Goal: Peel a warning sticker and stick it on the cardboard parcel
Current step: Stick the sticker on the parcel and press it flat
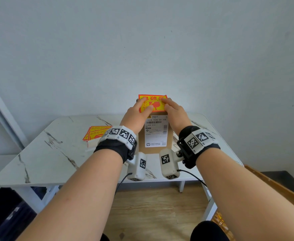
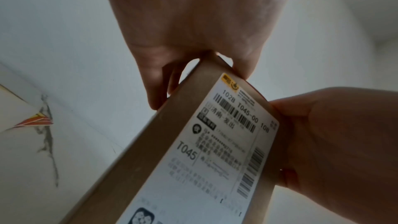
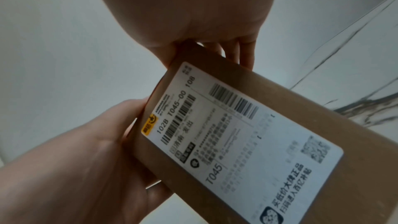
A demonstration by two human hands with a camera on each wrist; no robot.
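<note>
Lengthwise, cardboard parcel [image 1: 154,136] pointing away, warning sticker [image 1: 157,103] far end

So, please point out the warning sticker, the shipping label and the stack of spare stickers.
warning sticker [image 1: 157,103], head view, red centre between the hands.
shipping label [image 1: 155,133], head view, middle of the white paper.
stack of spare stickers [image 1: 95,133], head view, top sheet's yellow face.

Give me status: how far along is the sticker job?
Done: a warning sticker is off the stack of stickers and lies on the far end of the cardboard parcel, beyond the shipping label. In hand: left hand and right hand press it flat. Left: finish smoothing and let go; the far edge seems to overhang, adhesion unclear.
</note>
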